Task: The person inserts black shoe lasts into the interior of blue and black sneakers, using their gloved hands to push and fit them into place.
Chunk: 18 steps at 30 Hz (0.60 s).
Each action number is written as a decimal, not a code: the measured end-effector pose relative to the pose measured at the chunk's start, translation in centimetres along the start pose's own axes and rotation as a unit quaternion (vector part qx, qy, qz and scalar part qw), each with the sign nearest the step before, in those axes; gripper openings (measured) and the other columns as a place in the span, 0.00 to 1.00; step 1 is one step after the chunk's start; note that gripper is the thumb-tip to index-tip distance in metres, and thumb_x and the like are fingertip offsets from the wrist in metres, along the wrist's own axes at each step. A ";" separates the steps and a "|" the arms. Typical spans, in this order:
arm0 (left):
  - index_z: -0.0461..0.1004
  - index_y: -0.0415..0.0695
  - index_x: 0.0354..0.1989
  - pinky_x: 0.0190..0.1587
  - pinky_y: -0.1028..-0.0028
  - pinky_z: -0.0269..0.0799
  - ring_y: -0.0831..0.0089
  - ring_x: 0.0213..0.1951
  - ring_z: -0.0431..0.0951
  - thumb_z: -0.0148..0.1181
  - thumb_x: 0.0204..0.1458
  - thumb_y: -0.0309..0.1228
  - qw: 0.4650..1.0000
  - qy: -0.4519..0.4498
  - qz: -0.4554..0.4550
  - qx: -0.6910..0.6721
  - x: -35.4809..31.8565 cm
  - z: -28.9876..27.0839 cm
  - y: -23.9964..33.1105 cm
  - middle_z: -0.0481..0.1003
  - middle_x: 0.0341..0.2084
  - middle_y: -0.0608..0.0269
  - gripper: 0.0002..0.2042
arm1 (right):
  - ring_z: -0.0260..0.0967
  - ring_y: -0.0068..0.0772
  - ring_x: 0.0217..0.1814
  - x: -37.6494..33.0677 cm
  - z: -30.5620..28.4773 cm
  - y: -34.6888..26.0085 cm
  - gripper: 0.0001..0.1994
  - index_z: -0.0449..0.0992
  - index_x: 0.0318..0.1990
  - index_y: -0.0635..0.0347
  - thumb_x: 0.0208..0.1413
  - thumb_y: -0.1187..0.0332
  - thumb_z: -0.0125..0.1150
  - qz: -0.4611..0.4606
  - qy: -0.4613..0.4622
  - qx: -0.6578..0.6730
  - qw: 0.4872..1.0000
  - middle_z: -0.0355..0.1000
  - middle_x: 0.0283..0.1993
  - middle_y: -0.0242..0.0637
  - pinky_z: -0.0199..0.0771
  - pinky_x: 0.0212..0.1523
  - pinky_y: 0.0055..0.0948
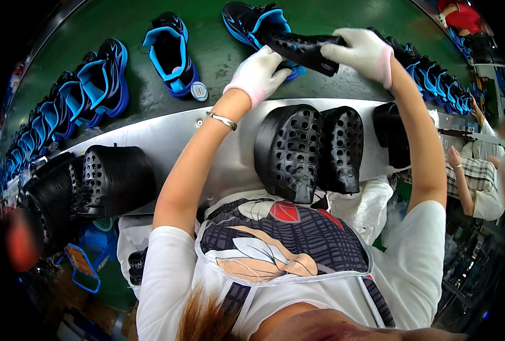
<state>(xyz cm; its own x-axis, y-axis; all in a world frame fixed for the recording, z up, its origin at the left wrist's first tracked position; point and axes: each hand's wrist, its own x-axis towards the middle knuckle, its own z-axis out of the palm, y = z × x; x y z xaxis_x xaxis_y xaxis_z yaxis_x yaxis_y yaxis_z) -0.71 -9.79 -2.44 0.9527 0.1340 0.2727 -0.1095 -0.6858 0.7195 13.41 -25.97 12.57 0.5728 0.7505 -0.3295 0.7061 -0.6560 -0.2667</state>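
A black and blue sneaker point(254, 25) lies on the green work surface ahead of me. My left hand point(257, 75), in a white glove, holds the near side of its collar, the fingertips partly hidden. A black perforated plastic shoe insert point(301, 48) slants over the shoe's opening, its far end at the collar. My right hand point(361, 55), also gloved, is closed around the insert's near right end. How far the insert reaches into the shoe cannot be made out. Another sneaker point(170, 54) with a round white tag point(199, 91) stands to the left.
Stacks of black perforated inserts point(289, 150) sit on the metal ledge point(207, 142) before me, with more stacks point(116, 179) at left. Rows of sneakers point(65, 105) line the green surface point(133, 71) on both sides. Another person's arm point(461, 179) shows at right.
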 end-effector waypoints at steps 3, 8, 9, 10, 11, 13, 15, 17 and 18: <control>0.75 0.46 0.49 0.48 0.62 0.74 0.53 0.45 0.76 0.59 0.53 0.33 0.999 0.029 0.019 -0.026 -0.5 0.0 0.1 0.74 0.45 0.55 0.15 | 0.69 0.33 0.27 1.9 -1.7 -3.4 0.28 0.77 0.39 0.70 0.52 0.47 0.58 0.073 -0.054 -0.009 0.996 0.72 0.24 0.39 0.73 0.33 0.34; 0.74 0.44 0.49 0.48 0.62 0.74 0.53 0.45 0.76 0.59 0.53 0.33 1.000 0.023 0.016 -0.005 -0.3 0.4 1.0 0.74 0.46 0.57 0.15 | 0.77 0.45 0.35 6.1 0.5 -4.4 0.29 0.80 0.37 0.68 0.47 0.45 0.55 0.017 -0.017 -0.123 0.992 0.77 0.33 0.52 0.77 0.41 0.35; 0.74 0.44 0.49 0.48 0.62 0.74 0.53 0.45 0.76 0.59 0.53 0.33 1.000 0.021 0.012 0.001 -0.3 0.3 1.1 0.74 0.46 0.57 0.16 | 0.78 0.43 0.33 6.6 0.9 -5.4 0.28 0.81 0.38 0.68 0.48 0.46 0.54 0.051 -0.048 -0.098 0.993 0.78 0.33 0.51 0.79 0.39 0.35; 0.74 0.45 0.49 0.48 0.62 0.74 0.54 0.45 0.76 0.59 0.53 0.33 1.000 0.012 0.001 0.014 -0.2 0.1 1.2 0.74 0.47 0.57 0.16 | 0.77 0.41 0.30 7.5 1.5 -5.3 0.28 0.80 0.38 0.70 0.50 0.46 0.55 0.055 -0.056 -0.095 0.992 0.77 0.31 0.50 0.79 0.36 0.35; 0.74 0.45 0.50 0.48 0.62 0.74 0.54 0.46 0.76 0.59 0.53 0.34 1.000 -0.013 -0.019 0.020 0.0 0.0 1.4 0.73 0.47 0.57 0.16 | 0.77 0.38 0.28 8.6 2.1 -5.1 0.29 0.79 0.38 0.71 0.51 0.46 0.56 0.059 -0.064 -0.091 0.992 0.77 0.29 0.50 0.79 0.32 0.35; 0.75 0.46 0.50 0.49 0.61 0.74 0.54 0.47 0.76 0.59 0.53 0.37 0.993 -0.074 -0.075 0.047 0.7 -0.5 2.0 0.74 0.47 0.56 0.17 | 0.79 0.45 0.36 9.6 2.7 -6.0 0.24 0.81 0.40 0.64 0.51 0.50 0.55 0.093 -0.093 -0.059 0.990 0.78 0.35 0.51 0.80 0.39 0.37; 0.75 0.44 0.49 0.50 0.60 0.73 0.53 0.47 0.76 0.59 0.52 0.39 0.990 -0.106 -0.076 0.045 1.6 0.3 1.0 0.74 0.48 0.53 0.18 | 0.77 0.50 0.42 11.3 4.7 -6.2 0.21 0.81 0.42 0.62 0.50 0.53 0.58 0.039 -0.069 -0.139 0.987 0.78 0.40 0.52 0.79 0.43 0.40; 0.75 0.39 0.47 0.49 0.61 0.74 0.55 0.41 0.80 0.56 0.54 0.42 0.969 -0.219 -0.097 0.056 3.4 0.9 -0.1 0.78 0.40 0.49 0.20 | 0.74 0.55 0.45 13.4 7.4 -5.6 0.19 0.78 0.47 0.60 0.53 0.56 0.57 0.024 -0.055 -0.135 0.989 0.76 0.44 0.54 0.77 0.46 0.42; 0.74 0.38 0.47 0.47 0.63 0.75 0.58 0.36 0.81 0.55 0.55 0.43 0.950 -0.276 -0.139 0.047 4.3 0.4 0.5 0.79 0.36 0.50 0.20 | 0.74 0.57 0.45 14.2 8.0 -5.6 0.19 0.78 0.47 0.59 0.54 0.57 0.57 0.058 -0.063 -0.115 0.990 0.75 0.44 0.54 0.78 0.45 0.43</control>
<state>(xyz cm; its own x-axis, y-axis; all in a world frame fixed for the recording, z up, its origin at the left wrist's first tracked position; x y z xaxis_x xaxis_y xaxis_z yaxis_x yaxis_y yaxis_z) 3.44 -9.81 -1.13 0.9478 -0.0585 -0.3133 0.1685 -0.7426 0.6482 14.23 -12.27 2.16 0.6094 0.6455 -0.4604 0.7226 -0.6912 -0.0126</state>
